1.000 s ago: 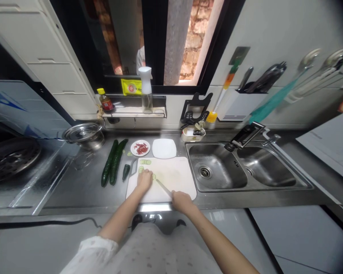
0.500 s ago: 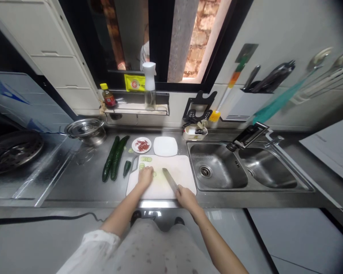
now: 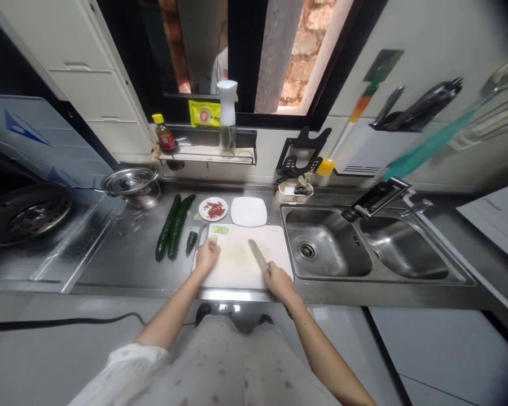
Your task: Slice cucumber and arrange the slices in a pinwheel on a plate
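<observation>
My right hand [image 3: 278, 281] is closed round the handle of a kitchen knife [image 3: 258, 255], its blade pointing away over the right half of the white cutting board [image 3: 237, 276]. At the board's left side my left hand [image 3: 206, 255] has its fingers drawn together, with a pale green cucumber slice [image 3: 219, 248] at the fingertips. Just beyond it, overlapping cucumber slices [image 3: 220, 230] lie near the board's far left corner. A cut cucumber piece [image 3: 191, 242] rests on the counter left of the board, beside two whole cucumbers [image 3: 174, 228].
Behind the board stand a plate of chopped red pieces [image 3: 214, 209] and a white square plate [image 3: 249, 211]. A lidded steel pot [image 3: 131, 186] is at the left. The double sink [image 3: 325, 242] adjoins the board's right side. A shelf [image 3: 207, 153] holds bottles under the window.
My left hand has shifted left across the board, with the cucumber slice at its fingertips. My right hand still holds the knife in nearly the same place. The view has moved slightly.
</observation>
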A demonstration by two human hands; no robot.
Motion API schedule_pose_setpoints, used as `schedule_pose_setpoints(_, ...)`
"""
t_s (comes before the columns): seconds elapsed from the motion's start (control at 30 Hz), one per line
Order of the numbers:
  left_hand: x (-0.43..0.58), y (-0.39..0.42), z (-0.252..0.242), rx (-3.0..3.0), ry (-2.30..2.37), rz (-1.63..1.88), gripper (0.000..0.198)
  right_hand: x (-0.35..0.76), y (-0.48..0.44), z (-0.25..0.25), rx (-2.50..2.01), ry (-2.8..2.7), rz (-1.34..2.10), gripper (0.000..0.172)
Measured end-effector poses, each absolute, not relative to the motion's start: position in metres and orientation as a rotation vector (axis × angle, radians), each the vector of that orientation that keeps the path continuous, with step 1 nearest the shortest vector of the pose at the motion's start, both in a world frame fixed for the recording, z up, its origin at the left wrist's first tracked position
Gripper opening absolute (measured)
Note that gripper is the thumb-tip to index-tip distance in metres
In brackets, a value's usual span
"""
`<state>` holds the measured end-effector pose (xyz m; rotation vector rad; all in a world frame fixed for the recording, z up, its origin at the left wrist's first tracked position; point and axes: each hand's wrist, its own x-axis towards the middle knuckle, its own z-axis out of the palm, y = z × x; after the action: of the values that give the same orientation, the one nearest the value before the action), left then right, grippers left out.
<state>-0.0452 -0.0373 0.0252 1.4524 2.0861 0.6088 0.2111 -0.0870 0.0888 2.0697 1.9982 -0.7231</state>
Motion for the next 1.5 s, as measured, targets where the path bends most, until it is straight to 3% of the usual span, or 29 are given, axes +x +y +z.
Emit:
schedule_pose_setpoints(1.07, -0.070, -0.040, 0.018, 1.449, 2.253, 0.505, 0.025, 0.204, -0.084, 0.084, 2.010, 1.991, -0.746, 0.032)
schedule_pose_setpoints(1.5, -0.040, 0.018, 0.028, 1.707, 2.123, 0.466, 0.036, 0.205, -0.083, 0.075, 2.011, 1.998, -0.751, 0.032)
